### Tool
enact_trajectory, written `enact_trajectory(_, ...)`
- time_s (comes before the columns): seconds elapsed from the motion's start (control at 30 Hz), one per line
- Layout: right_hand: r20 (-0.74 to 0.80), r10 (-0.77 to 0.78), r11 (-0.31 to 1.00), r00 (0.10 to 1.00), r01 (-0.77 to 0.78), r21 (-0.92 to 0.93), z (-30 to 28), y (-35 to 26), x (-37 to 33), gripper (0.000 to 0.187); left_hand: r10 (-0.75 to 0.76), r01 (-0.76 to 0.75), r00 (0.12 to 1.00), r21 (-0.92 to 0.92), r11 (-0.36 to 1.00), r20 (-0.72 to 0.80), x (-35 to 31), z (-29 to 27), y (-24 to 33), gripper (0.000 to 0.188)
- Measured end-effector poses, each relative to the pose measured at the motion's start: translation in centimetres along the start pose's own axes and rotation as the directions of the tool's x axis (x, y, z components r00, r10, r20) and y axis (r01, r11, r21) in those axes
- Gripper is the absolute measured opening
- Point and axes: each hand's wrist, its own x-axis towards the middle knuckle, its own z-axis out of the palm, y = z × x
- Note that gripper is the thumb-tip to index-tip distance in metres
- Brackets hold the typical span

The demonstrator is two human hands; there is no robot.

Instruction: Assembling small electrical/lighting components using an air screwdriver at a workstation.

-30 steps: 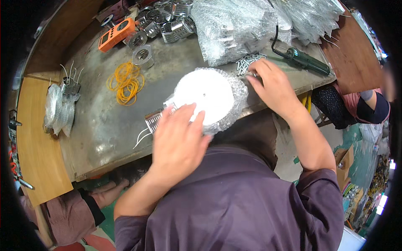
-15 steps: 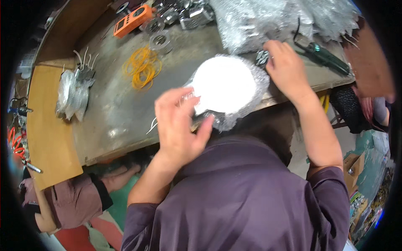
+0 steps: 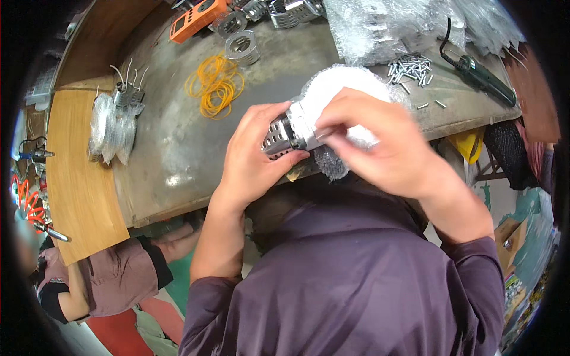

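Observation:
My left hand (image 3: 246,155) is wrapped round a slotted metal housing (image 3: 278,139), thumb at its near side. The housing's right end meets a bright white round piece (image 3: 341,83), which sits in clear bubble wrap (image 3: 331,165). At the joint between the two, my right hand (image 3: 383,139) is closed in a pinch. Whatever lies between its fingertips is too small and blurred to name. A heap of short metal pins (image 3: 409,70) rests on the workbench (image 3: 160,148), just beyond my right hand.
Yellow rubber bands (image 3: 215,86), a slotted metal ring (image 3: 242,47) and an orange handheld device (image 3: 199,19) occupy the back left. Bubble-wrapped parts (image 3: 116,127) stand at the left. Plastic-wrapped packages (image 3: 380,29) and a dark corded tool (image 3: 487,80) lie right. A co-worker (image 3: 116,276) is lower left.
My right hand has left the pin heap and come left to the joint. My left hand, loosely apart before, now grips the slotted housing, which has come into clear view.

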Motion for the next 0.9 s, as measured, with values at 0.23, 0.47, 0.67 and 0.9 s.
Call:
enact_trajectory(0.23, -0.013, 0.036, 0.978, 0.999, -0.038, -0.205, 2.1, 2.8, 1.2, 0.022, 0.041, -0.043, 0.999, -0.056, 0.997, -0.033, 0.5, 0.6, -0.2, 0.070)
enact_trajectory(0.47, 0.007, 0.269, 0.962, 0.963, -0.269, 0.053, 2.3, 3.0, 0.8, 0.022, 0.065, -0.067, 0.997, -0.040, 0.997, -0.035, 0.7, 0.9, -0.1, 0.069)
enact_trajectory(0.67, -0.032, -0.009, 0.970, 0.999, 0.001, -0.243, 2.4, 0.3, 0.3, 0.027, 0.014, -0.014, 0.999, 0.008, 1.000, -0.045, 0.4, 0.8, -0.3, 0.068)
enact_trajectory(0.9, -0.180, 0.265, 0.630, 0.947, -0.311, -0.712, -8.2, 0.2, -4.7, 0.029, 0.038, -0.040, 0.998, -0.026, 0.999, -0.045, 0.3, 0.8, -0.3, 0.070)
